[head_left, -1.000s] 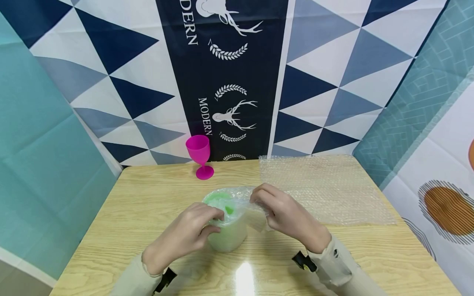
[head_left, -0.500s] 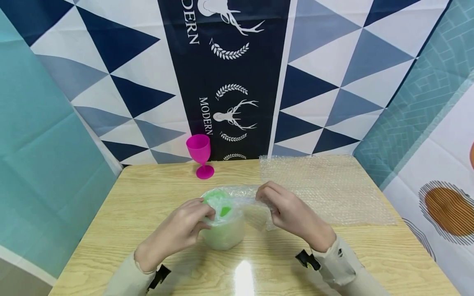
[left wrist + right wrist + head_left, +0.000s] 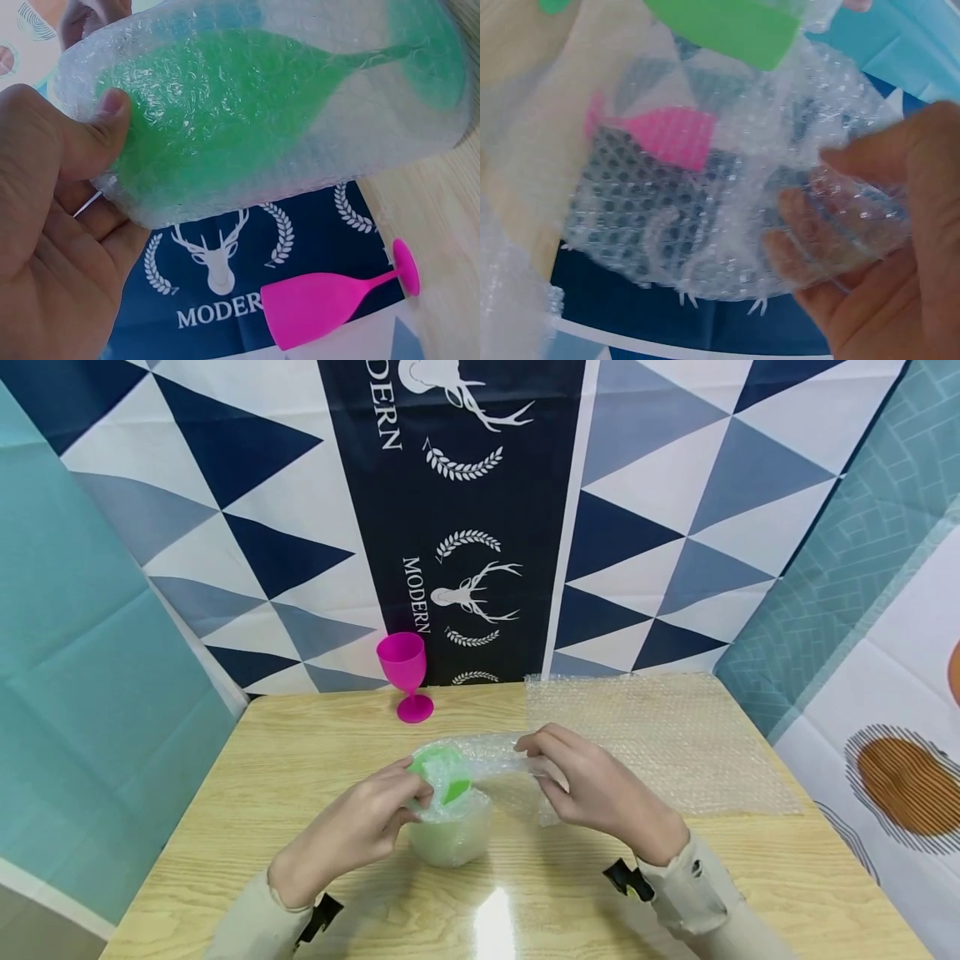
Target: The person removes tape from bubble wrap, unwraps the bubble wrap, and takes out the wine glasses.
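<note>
A green goblet (image 3: 225, 105) stands wrapped in clear bubble wrap (image 3: 450, 839) on the table, its green rim (image 3: 457, 787) visible at the top. My left hand (image 3: 356, 827) pinches the wrap at the rim's left side; in the left wrist view the thumb of the left hand (image 3: 67, 187) lies on the wrap over the goblet's bowl. On the right, my right hand (image 3: 600, 789) holds a stretched loose flap (image 3: 498, 756) of the wrap. The right wrist view shows the flap (image 3: 735, 225) between the thumb and fingers of the right hand (image 3: 885, 247).
A magenta goblet (image 3: 402, 664) stands upright at the table's back edge, left of centre. A flat sheet of bubble wrap (image 3: 652, 735) covers the back right of the wooden table (image 3: 300, 752). Patterned cloth (image 3: 630, 527) hangs behind.
Both hands have drawn slightly apart, the left one leftward and the right one rightward and a little up. The flap is pulled right, and more of the green rim shows.
</note>
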Motion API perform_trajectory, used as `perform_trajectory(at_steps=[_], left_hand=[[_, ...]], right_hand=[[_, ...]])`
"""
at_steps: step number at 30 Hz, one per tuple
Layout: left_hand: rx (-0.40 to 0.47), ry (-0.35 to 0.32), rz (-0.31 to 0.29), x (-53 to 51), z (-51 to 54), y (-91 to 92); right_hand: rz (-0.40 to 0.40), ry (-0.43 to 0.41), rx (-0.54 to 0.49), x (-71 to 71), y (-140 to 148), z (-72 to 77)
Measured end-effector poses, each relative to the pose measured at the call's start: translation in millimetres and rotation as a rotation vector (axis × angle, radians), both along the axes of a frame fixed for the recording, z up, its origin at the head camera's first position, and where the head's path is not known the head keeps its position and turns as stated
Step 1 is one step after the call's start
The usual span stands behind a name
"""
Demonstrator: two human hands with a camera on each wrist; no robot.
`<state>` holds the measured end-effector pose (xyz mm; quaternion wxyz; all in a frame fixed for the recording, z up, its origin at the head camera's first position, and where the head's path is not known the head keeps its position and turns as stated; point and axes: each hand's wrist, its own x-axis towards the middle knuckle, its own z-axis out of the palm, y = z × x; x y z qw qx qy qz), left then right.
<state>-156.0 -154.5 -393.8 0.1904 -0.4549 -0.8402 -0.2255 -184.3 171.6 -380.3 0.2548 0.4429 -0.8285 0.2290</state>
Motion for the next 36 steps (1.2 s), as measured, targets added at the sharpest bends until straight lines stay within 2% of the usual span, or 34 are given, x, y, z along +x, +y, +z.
perform_trajectory(at_steps=[5, 10, 13, 16, 20, 23, 26, 31, 33, 36], left_hand=[[0.009, 0.017, 0.014, 1.4, 0.3, 4.2], [-0.002, 0.011, 0.029, 2.0, -1.0, 7.9], [-0.008, 0.021, 0.033, 1.9, -2.1, 9.4], [-0.022, 0.064, 0.050, 1.3, -2.5, 10.0], [-0.043, 0.118, 0.093, 1.5, -2.7, 8.7], [-0.038, 0.132, 0.129, 4.0, -1.5, 6.8], [-0.004, 0.149, 0.155, 8.0, 1.2, 7.4], [0.059, 0.228, 0.148, 14.8, 5.6, 19.3], [0.041, 0.251, 0.150, 17.2, 5.7, 26.1], [-0.043, 0.262, 0.194, 20.4, 3.8, 34.1]], right_hand=[[-0.028, 0.008, 0.027, 3.3, -5.6, 12.9], [0.004, 0.126, 0.034, 9.9, -20.9, 30.1], [0.028, 0.180, 0.057, 13.7, -32.5, 34.6], [-0.032, 0.191, 0.119, 16.8, -41.4, 33.9], [-0.159, 0.156, 0.218, 19.3, -46.6, 28.5], [-0.204, 0.109, 0.249, 20.8, -47.9, 25.4], [-0.215, 0.078, 0.248, 22.2, -49.2, 23.8], [-0.211, 0.055, 0.231, 23.9, -53.6, 21.8], [-0.214, 0.048, 0.227, 24.5, -55.5, 21.8], [-0.218, 0.036, 0.222, 25.0, -57.3, 21.8]])
